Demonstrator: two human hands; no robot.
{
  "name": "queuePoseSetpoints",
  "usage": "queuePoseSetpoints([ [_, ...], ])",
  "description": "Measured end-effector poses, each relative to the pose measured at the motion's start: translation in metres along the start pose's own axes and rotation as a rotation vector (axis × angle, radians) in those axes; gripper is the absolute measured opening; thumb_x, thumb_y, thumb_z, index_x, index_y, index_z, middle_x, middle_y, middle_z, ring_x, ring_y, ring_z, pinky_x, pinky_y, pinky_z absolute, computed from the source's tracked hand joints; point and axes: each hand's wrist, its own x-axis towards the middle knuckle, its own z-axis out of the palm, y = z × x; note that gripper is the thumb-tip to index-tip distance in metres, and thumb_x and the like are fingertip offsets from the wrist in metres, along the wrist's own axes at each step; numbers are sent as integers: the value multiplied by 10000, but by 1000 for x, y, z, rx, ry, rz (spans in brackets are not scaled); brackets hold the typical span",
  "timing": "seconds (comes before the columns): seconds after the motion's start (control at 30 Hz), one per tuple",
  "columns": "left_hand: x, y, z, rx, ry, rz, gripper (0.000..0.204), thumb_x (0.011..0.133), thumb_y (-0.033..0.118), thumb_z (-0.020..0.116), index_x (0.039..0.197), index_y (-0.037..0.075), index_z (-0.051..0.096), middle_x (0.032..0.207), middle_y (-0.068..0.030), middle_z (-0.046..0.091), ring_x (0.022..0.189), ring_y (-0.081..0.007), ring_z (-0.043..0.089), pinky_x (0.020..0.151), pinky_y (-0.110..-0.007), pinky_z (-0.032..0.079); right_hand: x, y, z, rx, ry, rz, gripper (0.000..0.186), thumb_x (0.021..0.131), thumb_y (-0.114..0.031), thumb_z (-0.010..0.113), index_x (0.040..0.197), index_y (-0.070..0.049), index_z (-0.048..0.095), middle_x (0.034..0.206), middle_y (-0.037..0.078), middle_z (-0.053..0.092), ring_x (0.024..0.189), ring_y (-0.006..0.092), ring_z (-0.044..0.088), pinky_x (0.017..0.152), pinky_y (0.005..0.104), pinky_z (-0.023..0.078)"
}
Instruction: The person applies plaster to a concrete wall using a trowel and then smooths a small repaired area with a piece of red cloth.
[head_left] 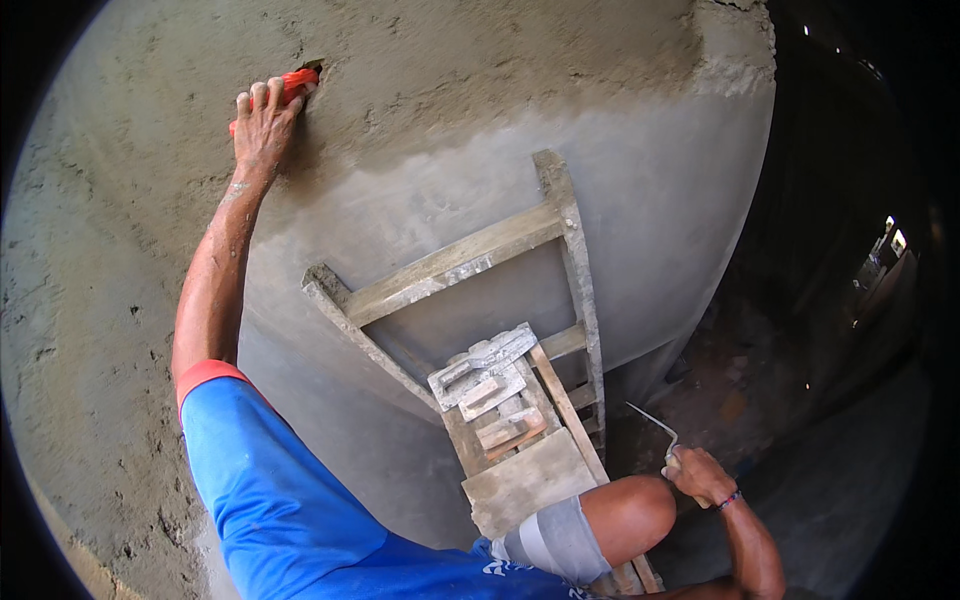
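High on the wall at the upper left, my left hand (263,125) is closed around a bright red, soft-looking piece (297,82), whose exact kind I cannot make out. One end of it meets a small dark hole (316,66) in the rough grey plaster (420,60). Low at the right, my right hand (703,476) grips the handle of a small trowel (664,426). The trowel's thin metal end points up and left, away from the wall, and its blade appears edge-on.
A wooden ladder (455,262) leans against the smoother lower wall (660,190). Plaster-caked floats (483,355) with handles lie on boards (530,482) in front of my bent knee (640,510). Beyond the wall's right edge, a dim floor (730,400) drops well below.
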Motion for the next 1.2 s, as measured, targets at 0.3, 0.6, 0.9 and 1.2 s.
queuePoseSetpoints([
  [0.3,4,11,12,43,24,-101,225,896,233,577,1117,218,608,1184,-54,480,1123,-258,465,945,-439,351,2,-3,2,-13,-5,17,369,869,-284,665,1062,28,630,980,310,670,990,487,627,896,541,486],
  [0.6,8,7,7,36,14,-27,176,903,231,575,1062,194,641,1170,-56,508,1041,-219,552,842,-405,445,2,5,8,11,-3,27,363,865,-257,664,1048,54,622,938,315,667,961,488,633,867,540,505],
  [0.9,2,14,-2,-122,-56,-148,202,916,205,558,1107,188,622,1119,-72,548,969,-232,601,800,-395,473,5,3,20,51,-42,82,352,851,-275,670,1048,15,635,974,296,669,982,475,626,886,529,487],
  [1.2,-10,-18,-4,-118,119,-58,459,899,157,585,1316,350,579,1171,-19,523,1070,-216,519,854,-376,408,7,8,18,51,-47,67,376,860,-261,668,1081,40,622,969,317,663,986,490,622,885,540,493],
])
